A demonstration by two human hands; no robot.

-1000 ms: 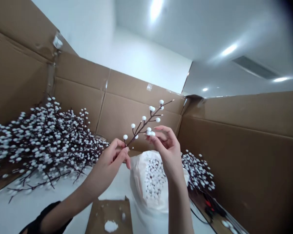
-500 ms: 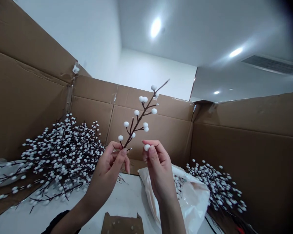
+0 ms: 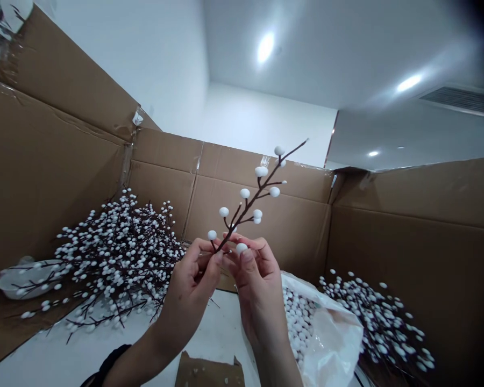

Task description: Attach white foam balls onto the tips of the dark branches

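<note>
Between thumb and fingers, my left hand pinches the lower end of a dark brown twig that leans up to the right. Several white balls sit on its side stems, and a few stem tips are bare. My right hand pinches a single white ball close to a short bare tip low on the twig. The fingertips of both hands are near each other; whether the ball touches the tip cannot be made out.
A large heap of white-berried branches lies on the left beside a clear plastic dish. At right are an open white bag of loose balls and more branches. Cardboard walls surround the white table; a cardboard piece lies in front.
My right hand has brought the white ball close to the twig's lower end beside my left hand. The view has shifted slightly, and more loose balls in the bag show.
</note>
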